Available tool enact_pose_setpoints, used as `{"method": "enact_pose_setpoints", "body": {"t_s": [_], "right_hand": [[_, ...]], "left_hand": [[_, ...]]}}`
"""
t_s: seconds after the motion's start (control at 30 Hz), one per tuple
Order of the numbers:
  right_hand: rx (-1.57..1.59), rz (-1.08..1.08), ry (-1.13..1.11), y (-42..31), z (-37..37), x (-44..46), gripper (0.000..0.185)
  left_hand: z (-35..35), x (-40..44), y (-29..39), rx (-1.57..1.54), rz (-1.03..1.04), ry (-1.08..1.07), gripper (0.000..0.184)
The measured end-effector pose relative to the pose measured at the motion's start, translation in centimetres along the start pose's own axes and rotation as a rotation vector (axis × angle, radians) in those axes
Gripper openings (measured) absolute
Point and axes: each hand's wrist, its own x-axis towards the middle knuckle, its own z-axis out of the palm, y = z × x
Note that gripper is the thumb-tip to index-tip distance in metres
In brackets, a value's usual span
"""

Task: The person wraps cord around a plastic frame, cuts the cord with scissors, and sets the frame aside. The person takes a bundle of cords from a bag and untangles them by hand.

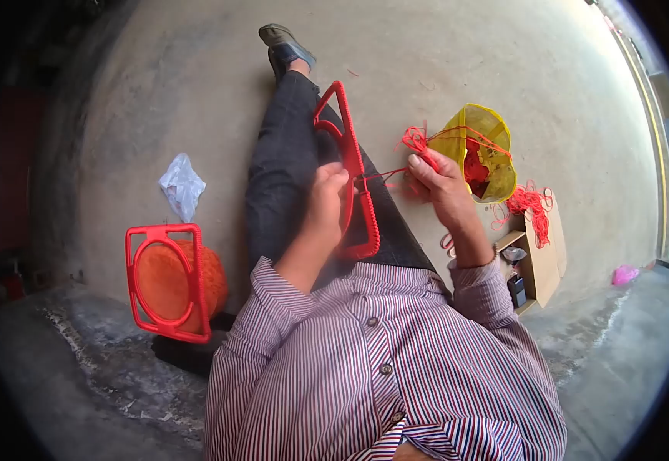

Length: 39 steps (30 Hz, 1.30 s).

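Note:
My left hand (324,201) is closed around the side of a red rectangular frame (355,154), which stands on edge over my legs. Ridged wrapping shows along the frame's outer bar. In my right hand (443,184) a bundle of red cord (417,141) is pinched between thumb and fingers. From it, a taut strand runs left to the middle of the frame's bar. Part of the frame is hidden behind my left hand.
A second red frame (200,284) leans on a round orange stool (167,278) at left, near a clear plastic bag (182,186). To the right are a yellow bag (509,173) with red material, loose red cord (532,206) and an open cardboard box (543,265).

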Motion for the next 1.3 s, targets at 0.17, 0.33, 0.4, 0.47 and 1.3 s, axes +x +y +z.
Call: {"method": "enact_pose_setpoints", "body": {"t_s": [0.17,0.33,0.4,0.47,1.3], "right_hand": [[-0.154,-0.029,-0.022,-2.0,-1.1,-3.5,0.024],[-0.145,-0.016,0.231,1.0,-5.5,-2.4,0.02],[-0.201,-0.115,0.333,0.9,-5.5,-1.1,0.018],[-0.38,-0.264,0.253,0.8,-4.2,-0.7,0.016],[0.134,-0.249,0.048,1.1,-3.2,0.2,0.008]], "left_hand": [[-1.6,2.2,-2.0,-0.035,-0.13,-0.212,0.026],[-0.4,0.2,-0.6,0.022,-0.108,-0.089,0.029],[-0.2,0.1,-1.4,0.176,0.196,0.022,0.033],[-1.0,0.4,-1.4,0.492,0.433,0.002,0.035],[-2.1,1.3,-0.3,0.363,0.237,-0.134,0.041]]}}
